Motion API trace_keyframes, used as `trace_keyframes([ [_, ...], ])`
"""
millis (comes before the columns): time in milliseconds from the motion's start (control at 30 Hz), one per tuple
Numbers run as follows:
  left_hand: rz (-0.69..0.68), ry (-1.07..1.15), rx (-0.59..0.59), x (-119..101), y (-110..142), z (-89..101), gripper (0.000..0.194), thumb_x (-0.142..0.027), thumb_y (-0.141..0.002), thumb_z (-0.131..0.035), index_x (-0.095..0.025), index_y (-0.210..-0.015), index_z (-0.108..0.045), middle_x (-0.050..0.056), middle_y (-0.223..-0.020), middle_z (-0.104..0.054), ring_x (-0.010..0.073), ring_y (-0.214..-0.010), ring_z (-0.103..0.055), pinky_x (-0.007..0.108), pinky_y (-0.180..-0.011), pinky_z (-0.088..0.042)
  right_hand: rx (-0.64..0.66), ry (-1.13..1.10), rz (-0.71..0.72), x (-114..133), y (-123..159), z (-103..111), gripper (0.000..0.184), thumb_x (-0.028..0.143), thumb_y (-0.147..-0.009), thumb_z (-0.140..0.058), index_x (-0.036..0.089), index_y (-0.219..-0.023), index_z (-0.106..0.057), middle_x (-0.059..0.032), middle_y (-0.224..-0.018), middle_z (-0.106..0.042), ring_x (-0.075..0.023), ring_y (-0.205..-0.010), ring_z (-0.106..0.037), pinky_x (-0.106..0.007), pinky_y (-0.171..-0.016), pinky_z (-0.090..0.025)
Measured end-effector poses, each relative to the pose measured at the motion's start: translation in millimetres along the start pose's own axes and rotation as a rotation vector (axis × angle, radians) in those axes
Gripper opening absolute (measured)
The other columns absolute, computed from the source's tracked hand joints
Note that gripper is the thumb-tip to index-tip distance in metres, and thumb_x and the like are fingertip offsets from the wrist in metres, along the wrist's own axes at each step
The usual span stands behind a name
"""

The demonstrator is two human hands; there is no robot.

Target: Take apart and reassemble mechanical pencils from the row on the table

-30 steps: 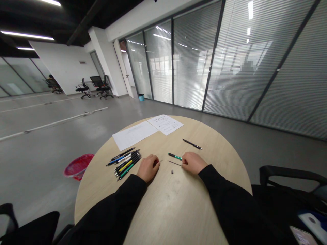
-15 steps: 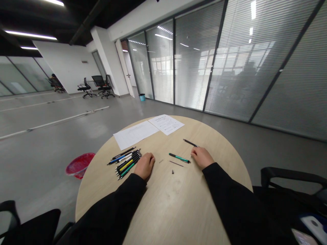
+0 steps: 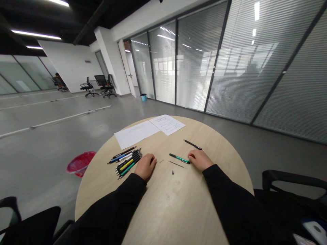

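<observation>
My left hand (image 3: 146, 165) rests on the round wooden table (image 3: 173, 204) with its fingers curled in and nothing showing in them. It lies just right of a bunch of several pens (image 3: 127, 160). My right hand (image 3: 200, 159) lies curled, its fingertips closed on the right end of a green pen (image 3: 178, 158) that lies flat. Between my hands are a thin refill (image 3: 175, 164), a tiny spring (image 3: 161, 161) and a small dark piece (image 3: 173, 172). A black pen (image 3: 193, 145) lies just beyond my right hand.
Two paper sheets (image 3: 136, 133) (image 3: 167, 124) lie at the table's far edge. A red basket (image 3: 80, 163) stands on the floor to the left. Black chairs sit at the right (image 3: 293, 180) and lower left (image 3: 28, 224). Glass partitions run behind.
My right hand went from the green pen toward the black pen, then came back to the green pen's end. My left hand drew back from the spring toward the pens.
</observation>
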State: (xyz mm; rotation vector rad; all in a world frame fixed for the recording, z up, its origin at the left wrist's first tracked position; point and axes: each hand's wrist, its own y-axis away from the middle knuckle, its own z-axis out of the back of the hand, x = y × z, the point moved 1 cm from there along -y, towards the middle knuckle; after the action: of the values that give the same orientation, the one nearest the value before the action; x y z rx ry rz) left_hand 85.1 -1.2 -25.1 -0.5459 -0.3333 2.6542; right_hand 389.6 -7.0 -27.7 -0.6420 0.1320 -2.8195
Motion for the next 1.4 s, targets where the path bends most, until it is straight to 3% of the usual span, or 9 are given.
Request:
trace_keyframes([
  [300,-0.026,-0.017,-0.014,-8,1,3.2,0.019,-0.028,-0.092,-0.044,-0.019,-0.083,-0.059,0.007,-0.085,-0.062,0.0209,-0.078,-0.058,0.033,-0.072,-0.043,0.055,0.024,0.017,9,1,-1,0.019,0.03,-0.088,-0.057,0.018,-0.085,-0.071,-0.0056,-0.087,-0.067,-0.0169,-0.083,-0.059,-0.026,-0.075,-0.037],
  [733,-0.34,-0.044,0.048,-41,-8,0.7,0.029,-0.03,-0.098,-0.04,-0.022,-0.105,-0.067,0.01,-0.097,-0.061,0.0218,-0.088,-0.054,0.036,-0.078,-0.042,0.069,0.079,-0.028,16,1,-4,0.011,0.024,-0.083,-0.061,0.018,-0.081,-0.07,-0.0066,-0.09,-0.066,-0.0176,-0.087,-0.059,-0.026,-0.077,-0.038],
  [900,-0.414,-0.074,0.063,-48,-12,-2.1,0.026,-0.031,-0.098,-0.042,-0.026,-0.102,-0.067,0.008,-0.098,-0.06,0.0208,-0.086,-0.052,0.033,-0.075,-0.041,0.042,0.084,-0.042,16,1,-5,0.01,0.024,-0.084,-0.061,0.018,-0.08,-0.068,-0.0062,-0.088,-0.066,-0.018,-0.086,-0.059,-0.027,-0.076,-0.038],
  [1400,-0.483,-0.22,0.09,-52,-12,-1.7,0.018,-0.02,-0.096,-0.047,-0.022,-0.093,-0.065,0.007,-0.099,-0.061,0.0221,-0.093,-0.049,0.035,-0.08,-0.037,0.007,0.021,-0.045,16,2,-9,0.007,0.022,-0.083,-0.062,0.018,-0.079,-0.066,-0.0053,-0.086,-0.065,-0.0167,-0.082,-0.057,-0.026,-0.073,-0.037],
])
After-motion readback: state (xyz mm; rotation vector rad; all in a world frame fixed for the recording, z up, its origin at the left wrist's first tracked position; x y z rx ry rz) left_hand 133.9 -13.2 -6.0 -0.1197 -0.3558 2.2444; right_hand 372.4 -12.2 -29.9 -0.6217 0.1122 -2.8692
